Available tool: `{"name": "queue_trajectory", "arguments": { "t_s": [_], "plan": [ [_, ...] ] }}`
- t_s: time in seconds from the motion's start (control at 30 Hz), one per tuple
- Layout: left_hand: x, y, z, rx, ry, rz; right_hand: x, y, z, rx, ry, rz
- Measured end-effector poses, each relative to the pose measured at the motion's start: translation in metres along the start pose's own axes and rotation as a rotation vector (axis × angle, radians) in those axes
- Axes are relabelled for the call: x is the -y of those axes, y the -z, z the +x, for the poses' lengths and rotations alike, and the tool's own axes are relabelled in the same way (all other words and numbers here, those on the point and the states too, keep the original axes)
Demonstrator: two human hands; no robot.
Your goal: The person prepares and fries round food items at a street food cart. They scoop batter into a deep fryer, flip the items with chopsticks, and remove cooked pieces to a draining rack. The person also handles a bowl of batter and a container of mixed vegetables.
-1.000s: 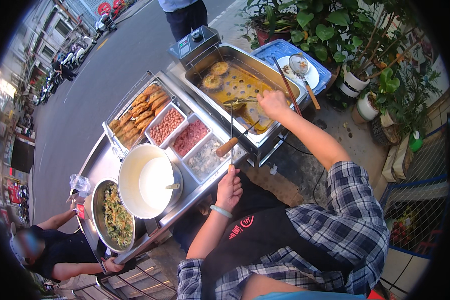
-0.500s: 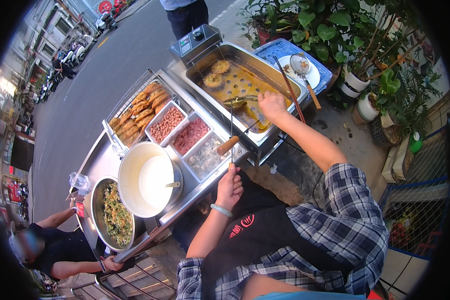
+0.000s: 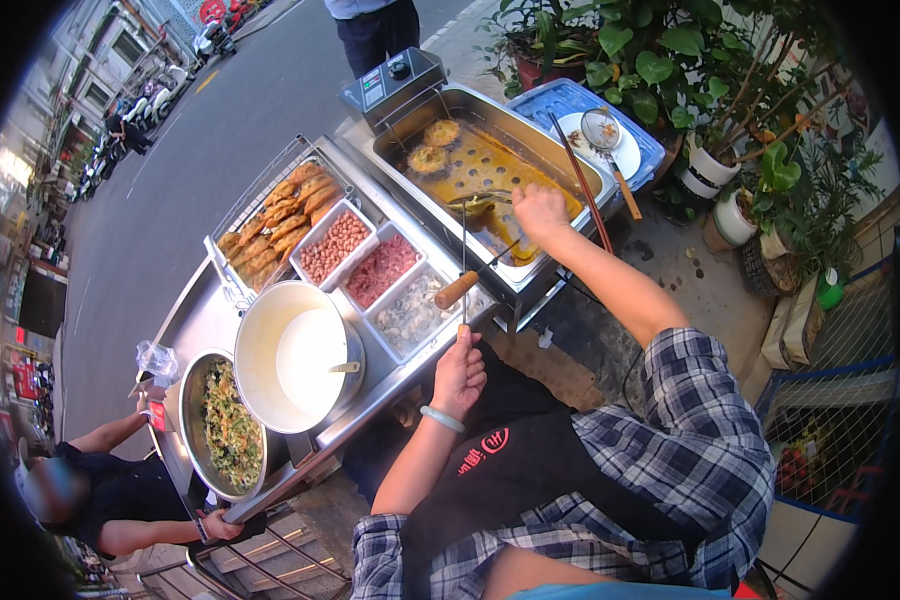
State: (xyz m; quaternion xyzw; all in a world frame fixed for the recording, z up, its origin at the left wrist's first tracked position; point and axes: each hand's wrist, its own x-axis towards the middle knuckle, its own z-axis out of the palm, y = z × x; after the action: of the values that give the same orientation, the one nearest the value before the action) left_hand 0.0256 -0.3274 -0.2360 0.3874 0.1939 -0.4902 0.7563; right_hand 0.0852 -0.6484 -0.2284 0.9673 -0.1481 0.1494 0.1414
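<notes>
My left hand (image 3: 458, 378), with a pale bracelet at the wrist, is closed round the lower end of a thin long-handled ladle (image 3: 464, 240). Its rod runs up over the fryer (image 3: 590, 160) toward a dark head at the oil. My right hand (image 3: 542, 212) is closed above the fryer's near side, beside that head; a thin dark strip reaches left from its fingers, too small to name. A second tool with a wooden handle (image 3: 456, 291) rests across the fryer's near corner, apart from my fingers. Two round fritters (image 3: 428, 158) lie in the oil at the far end.
Left of the fryer, the metal cart holds fried pieces (image 3: 282, 218), peanuts (image 3: 336, 246), red meat (image 3: 382, 272), pale seafood-like pieces (image 3: 412, 312), a batter pot (image 3: 305, 370) and a bowl of chopped vegetables (image 3: 232, 430). Chopsticks (image 3: 582, 185) and a strainer (image 3: 602, 128) lie right. Another person (image 3: 110, 490) grips the cart.
My right hand has shifted very slightly left over the fryer. My left hand keeps its hold on the ladle with hardly any movement.
</notes>
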Motion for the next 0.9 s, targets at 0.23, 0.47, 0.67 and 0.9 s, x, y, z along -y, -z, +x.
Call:
{"name": "queue_trajectory", "arguments": {
  "t_s": [0.23, 0.47, 0.67, 0.9],
  "plan": [
    [-0.004, 0.003, 0.0, 0.012, 0.007, 0.009, 0.009, -0.002, 0.006, 0.02, 0.056, 0.022],
    [-0.004, -0.001, 0.001, 0.005, 0.013, -0.009, 0.001, 0.0, 0.002, 0.006, 0.043, 0.011],
    [-0.009, -0.003, -0.003, 0.018, 0.015, -0.004, 0.021, -0.007, 0.011, 0.036, -0.009, 0.004],
    [-0.012, 0.001, -0.003, 0.0, 0.005, -0.008, 0.028, -0.009, 0.027, 0.086, 0.065, 0.079]
  ]
}}
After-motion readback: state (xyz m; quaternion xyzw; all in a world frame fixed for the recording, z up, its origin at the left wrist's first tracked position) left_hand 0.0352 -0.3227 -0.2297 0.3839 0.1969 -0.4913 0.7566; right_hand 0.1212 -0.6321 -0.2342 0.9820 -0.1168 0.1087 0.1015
